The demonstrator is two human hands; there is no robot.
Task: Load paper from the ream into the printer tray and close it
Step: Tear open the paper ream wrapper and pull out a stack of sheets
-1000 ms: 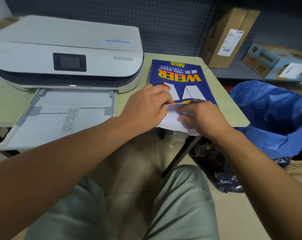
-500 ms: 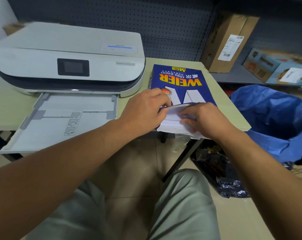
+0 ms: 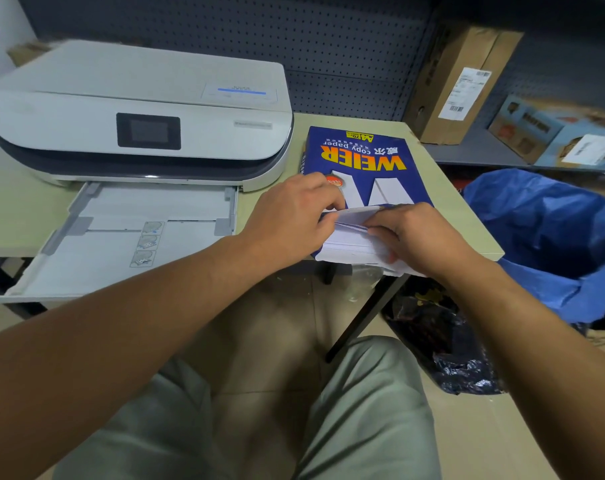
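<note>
A blue WEIER copy-paper ream (image 3: 363,161) lies on the table to the right of the white printer (image 3: 138,109). The ream's near end is torn open and white sheets (image 3: 349,244) show there. My left hand (image 3: 294,216) pinches the lifted wrapper flap at that end. My right hand (image 3: 419,233) grips the edge of the white sheets beside it. The printer tray (image 3: 96,251) is pulled out toward me, with no loose stack in it.
The pale green table (image 3: 467,233) ends just right of the ream. A blue plastic bag (image 3: 550,230) and a dark bag (image 3: 443,341) sit on the floor to the right. Cardboard boxes (image 3: 460,81) stand on a shelf behind. My knees are below the table.
Both hands stay at the ream's open end. The wrapper flap is lifted a little more and more white paper edge shows. The camera view has tilted slightly.
</note>
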